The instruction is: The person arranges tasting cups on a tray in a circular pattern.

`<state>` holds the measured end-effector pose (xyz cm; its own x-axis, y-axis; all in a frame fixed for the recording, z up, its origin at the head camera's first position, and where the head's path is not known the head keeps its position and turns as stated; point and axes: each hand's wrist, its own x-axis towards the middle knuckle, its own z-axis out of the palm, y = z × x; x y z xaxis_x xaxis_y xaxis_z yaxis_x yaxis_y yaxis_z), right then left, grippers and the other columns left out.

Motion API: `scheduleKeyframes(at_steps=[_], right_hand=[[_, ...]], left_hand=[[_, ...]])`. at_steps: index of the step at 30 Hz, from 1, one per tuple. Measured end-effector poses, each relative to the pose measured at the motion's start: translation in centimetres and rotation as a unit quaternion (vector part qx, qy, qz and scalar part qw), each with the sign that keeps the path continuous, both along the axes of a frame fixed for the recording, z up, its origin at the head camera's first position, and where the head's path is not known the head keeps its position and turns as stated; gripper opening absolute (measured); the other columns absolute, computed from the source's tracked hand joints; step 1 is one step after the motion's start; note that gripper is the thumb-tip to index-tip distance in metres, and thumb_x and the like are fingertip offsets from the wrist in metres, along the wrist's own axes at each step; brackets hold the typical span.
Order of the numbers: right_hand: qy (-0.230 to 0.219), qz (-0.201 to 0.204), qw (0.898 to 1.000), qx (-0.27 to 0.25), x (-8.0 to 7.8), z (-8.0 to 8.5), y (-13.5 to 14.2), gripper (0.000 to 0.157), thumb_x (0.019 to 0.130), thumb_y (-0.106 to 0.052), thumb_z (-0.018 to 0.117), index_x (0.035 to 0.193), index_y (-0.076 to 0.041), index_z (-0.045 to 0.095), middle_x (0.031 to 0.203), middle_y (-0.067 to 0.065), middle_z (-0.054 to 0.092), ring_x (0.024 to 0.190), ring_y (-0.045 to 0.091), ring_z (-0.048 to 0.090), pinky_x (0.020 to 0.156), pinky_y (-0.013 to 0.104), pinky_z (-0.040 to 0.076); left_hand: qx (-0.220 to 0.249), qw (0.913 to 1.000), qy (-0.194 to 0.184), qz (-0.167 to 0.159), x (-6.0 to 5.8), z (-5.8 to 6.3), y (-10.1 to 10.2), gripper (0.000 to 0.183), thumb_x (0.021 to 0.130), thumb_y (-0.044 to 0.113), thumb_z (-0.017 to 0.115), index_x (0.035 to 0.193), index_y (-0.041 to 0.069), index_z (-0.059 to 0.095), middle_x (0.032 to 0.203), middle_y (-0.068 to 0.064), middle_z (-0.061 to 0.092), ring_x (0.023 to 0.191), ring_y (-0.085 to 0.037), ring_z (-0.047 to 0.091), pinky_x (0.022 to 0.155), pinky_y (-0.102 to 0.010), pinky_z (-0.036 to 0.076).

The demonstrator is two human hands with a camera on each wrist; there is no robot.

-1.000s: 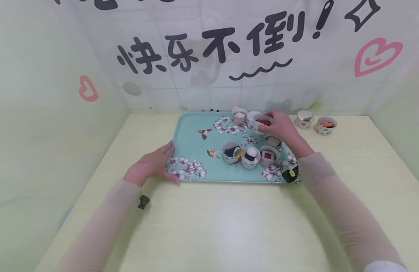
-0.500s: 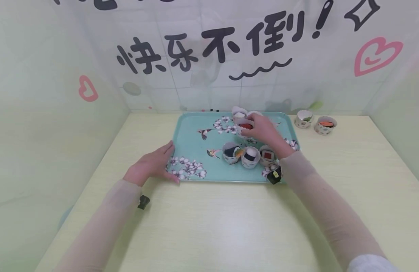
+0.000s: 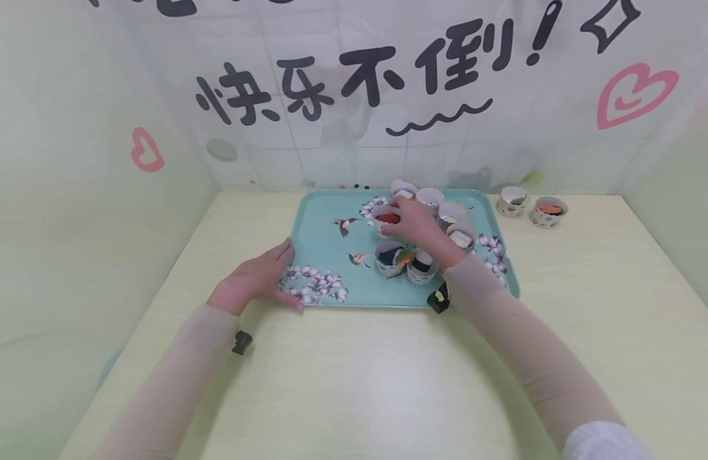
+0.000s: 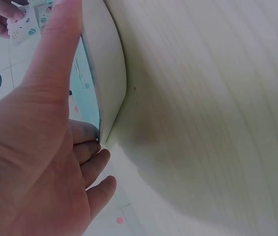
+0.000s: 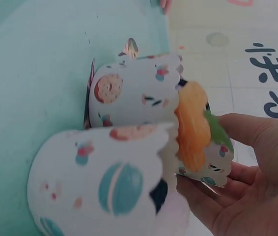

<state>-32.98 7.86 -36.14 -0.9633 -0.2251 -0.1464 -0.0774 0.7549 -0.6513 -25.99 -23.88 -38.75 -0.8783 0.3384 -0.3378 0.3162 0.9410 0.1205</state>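
Note:
In the head view my right hand (image 3: 414, 222) grips a printed paper cup (image 3: 383, 223) with a red-topped piece inside, above the middle of the turquoise tray (image 3: 325, 249). In the right wrist view the held cup (image 5: 220, 169) is partly hidden behind a cup with an orange piece (image 5: 193, 123). In front of the right hand are a cup with dark and orange contents (image 3: 390, 258) and a cup with a black-banded white piece (image 3: 421, 268). My left hand (image 3: 256, 276) rests on the tray's front left corner, its thumb along the front edge and fingers at the left rim.
Several more paper cups (image 3: 430, 197) stand on the tray at the back and right of my right hand. Two cups, one with a green piece (image 3: 512, 203) and one with an orange piece (image 3: 549, 213), sit on the table beyond the tray. A printed curtain (image 3: 354, 128) hangs behind.
My right hand has moved left across the tray with the red-topped cup, uncovering cups at the back right. My left hand stays at the tray's corner.

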Motion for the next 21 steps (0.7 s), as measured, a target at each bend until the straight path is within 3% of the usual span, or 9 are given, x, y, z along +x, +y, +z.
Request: scheduleKeyframes(at_steps=[9,21], right_hand=[[-0.003,0.049,0.999,0.007,0.1,-0.4,-2.1,0.063,0.092,-0.025,0.073,0.147,-0.016,0.044,0.147,0.009,0.049,0.123,0.026,0.052,0.106,0.043,0.053],[-0.011,0.077,0.996,0.052,0.7,-0.9,-2.8,0.053,0.091,-0.027,0.074,0.136,-0.012,0.052,0.131,0.009,0.061,0.108,0.024,0.059,0.100,0.040,0.055]], left_hand=[[0.004,1.0000,-0.002,0.004,0.0,-0.1,-0.1,0.142,0.060,0.075,0.077,0.159,0.000,0.008,0.168,-0.020,0.001,0.154,-0.041,0.012,0.121,-0.057,0.029],[0.004,1.0000,-0.004,0.005,0.0,-0.2,-0.2,0.143,0.060,0.076,0.076,0.159,0.001,0.007,0.168,-0.019,-0.001,0.154,-0.041,0.011,0.121,-0.057,0.028]])
